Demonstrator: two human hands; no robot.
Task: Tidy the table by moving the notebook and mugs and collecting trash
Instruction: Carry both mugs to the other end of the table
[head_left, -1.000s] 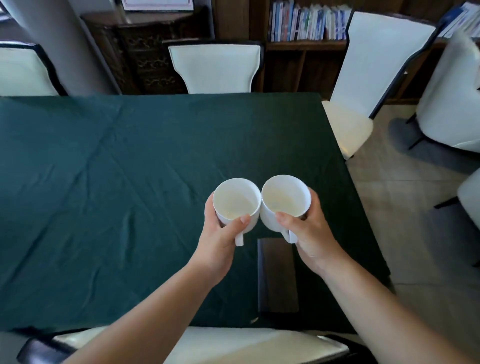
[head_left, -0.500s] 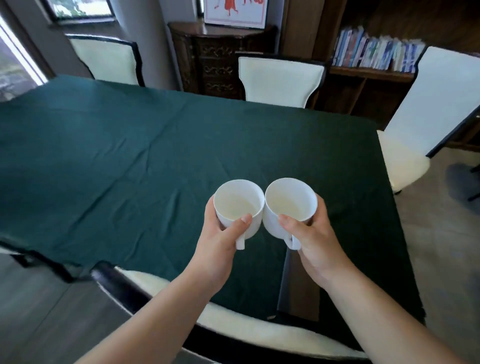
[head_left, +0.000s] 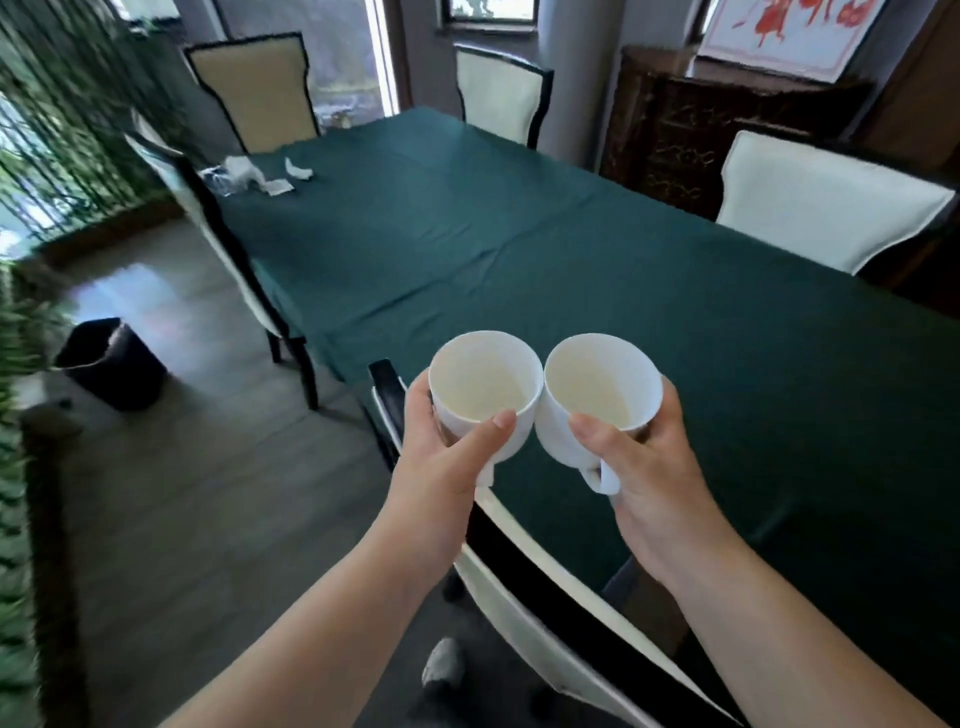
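Item, two white mugs: I am holding the left mug (head_left: 485, 389) in my left hand (head_left: 447, 457) and the right mug (head_left: 597, 397) in my right hand (head_left: 649, 467), fingers curled round each, rims touching, while the trash (head_left: 260, 174) is lying far ahead-left, nearer my left hand.

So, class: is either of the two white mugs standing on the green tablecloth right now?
No: the left hand grips one mug and the right hand grips the other mug, both lifted off the tablecloth.

Both my arms reach forward, hands side by side.
My left hand (head_left: 441, 452) and right hand (head_left: 652, 467) each have fingers curled in a grip.
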